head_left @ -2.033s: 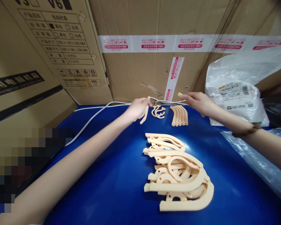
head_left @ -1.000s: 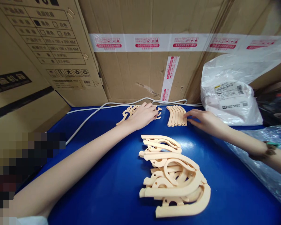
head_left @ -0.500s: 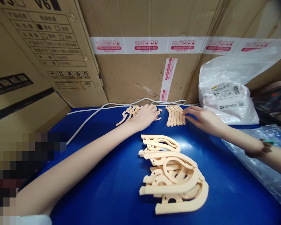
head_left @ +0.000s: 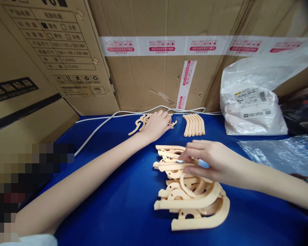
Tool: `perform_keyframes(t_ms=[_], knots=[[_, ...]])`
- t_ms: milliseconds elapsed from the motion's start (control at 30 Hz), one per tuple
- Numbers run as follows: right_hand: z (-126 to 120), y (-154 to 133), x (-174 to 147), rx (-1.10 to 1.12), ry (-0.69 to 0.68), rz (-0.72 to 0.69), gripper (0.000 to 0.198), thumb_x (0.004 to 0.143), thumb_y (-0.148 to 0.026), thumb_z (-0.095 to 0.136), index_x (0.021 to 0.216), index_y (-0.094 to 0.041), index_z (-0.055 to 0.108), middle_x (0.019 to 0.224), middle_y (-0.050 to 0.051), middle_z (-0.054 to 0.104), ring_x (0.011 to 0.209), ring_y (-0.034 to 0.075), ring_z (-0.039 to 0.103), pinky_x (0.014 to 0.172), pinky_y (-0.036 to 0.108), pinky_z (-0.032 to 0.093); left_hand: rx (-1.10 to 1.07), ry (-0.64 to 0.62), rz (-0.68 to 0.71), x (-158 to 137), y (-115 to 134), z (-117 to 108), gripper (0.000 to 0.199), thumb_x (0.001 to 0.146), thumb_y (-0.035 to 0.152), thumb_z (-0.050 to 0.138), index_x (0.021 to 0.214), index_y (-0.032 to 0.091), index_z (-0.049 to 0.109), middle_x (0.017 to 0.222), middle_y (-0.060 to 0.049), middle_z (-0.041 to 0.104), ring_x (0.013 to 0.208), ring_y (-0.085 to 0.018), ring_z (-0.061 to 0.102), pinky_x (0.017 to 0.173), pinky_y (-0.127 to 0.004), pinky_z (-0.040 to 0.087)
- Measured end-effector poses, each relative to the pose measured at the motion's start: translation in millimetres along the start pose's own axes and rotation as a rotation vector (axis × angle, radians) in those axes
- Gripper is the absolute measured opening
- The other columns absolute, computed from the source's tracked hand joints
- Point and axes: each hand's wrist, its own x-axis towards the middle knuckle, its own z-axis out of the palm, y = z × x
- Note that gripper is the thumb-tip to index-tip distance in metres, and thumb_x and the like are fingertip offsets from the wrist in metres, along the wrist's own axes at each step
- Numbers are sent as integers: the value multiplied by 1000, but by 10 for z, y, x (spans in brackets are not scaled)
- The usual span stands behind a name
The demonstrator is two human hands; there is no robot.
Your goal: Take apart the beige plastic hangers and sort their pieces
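Observation:
At the back of the blue table, my left hand (head_left: pixel 157 124) lies over a row of beige hook-shaped pieces (head_left: pixel 135 127), its fingers loosely bent; whatever is under the palm is hidden. My right hand (head_left: pixel 207 160) is over a pile of beige curved hanger pieces (head_left: pixel 187 204) nearer to me. Its thumb and fingers are apart, on either side of one upper hanger arm (head_left: pixel 168 166), and appear to touch the pile. To the right of my left hand, several slim curved strips (head_left: pixel 194 125) stand side by side in a neat row.
A white cable (head_left: pixel 97 135) runs along the back and down the left. Cardboard boxes (head_left: pixel 143 75) wall off the back and left. A white plastic bag with a label (head_left: pixel 254 109) stands at the back right, with a clear plastic sheet (head_left: pixel 279 153) in front of it.
My right hand has left the row of slim strips and come nearer, down onto the hanger pile. My left hand stays over the hook pieces. The view has shifted slightly.

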Motion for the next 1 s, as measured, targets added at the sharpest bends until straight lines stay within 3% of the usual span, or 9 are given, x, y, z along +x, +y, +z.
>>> perform_keyframes(t_ms=[100,167,267,367,433,567,733,900,1000], knots=[[18,54,20,-25,-2,-47,25,99,-31,46,100,-18,67,87,5,64,80,18,60,71,30,42,-178,19,-65,-64,17,-117,30,98,37,50,104,11,63,105,-11,65,102,-24,55,88,-34,38],[6,83,25,-28,48,-51,27,100,-31,44,98,-17,67,85,5,63,79,17,59,71,30,42,-302,-12,-95,-117,42,-214,43,102,43,33,103,13,64,97,-8,68,92,-20,60,80,-30,42],[-56,123,46,3,223,34,26,99,-33,46,95,-17,66,83,4,63,76,16,58,66,28,41,-649,-169,-133,-194,101,-369,63,103,51,16,104,15,68,90,-7,71,78,-15,62,65,-25,42],[-160,175,105,67,373,140,26,96,-39,52,94,-18,67,80,3,64,71,15,57,62,27,40,-1148,-276,-244,-235,177,-515,42,91,52,54,99,15,71,86,-5,67,73,-12,56,59,-22,35],[-239,212,164,97,430,166,26,95,-41,54,94,-18,68,76,2,65,66,13,56,59,26,40,-1301,-249,-339,-226,228,-599,28,81,40,71,89,13,71,78,-2,62,68,-9,50,58,-22,31],[-392,276,281,-32,485,174,26,94,-41,54,94,-19,68,67,-1,61,56,12,50,54,25,37,-1317,-156,-474,-161,297,-706,22,87,30,64,84,10,69,70,0,53,61,-8,41,55,-23,27],[-519,354,364,-323,447,152,27,97,-36,47,109,-18,62,73,2,66,55,13,53,54,26,36,-1266,3,-489,-126,360,-693,37,97,36,49,79,11,69,64,1,51,54,-8,38,53,-23,27],[-462,379,372,-704,317,71,31,99,-33,35,96,-17,61,80,9,70,65,19,63,50,29,29,-1087,98,-462,-154,471,-568,46,100,35,40,63,14,58,54,3,43,50,-9,36,53,-24,27],[-388,402,357,-698,162,70,30,94,-21,31,101,-16,60,70,10,67,56,20,59,49,31,26,-785,117,-359,-217,561,-489,44,102,32,35,67,16,56,61,1,49,58,-13,44,59,-26,31]])
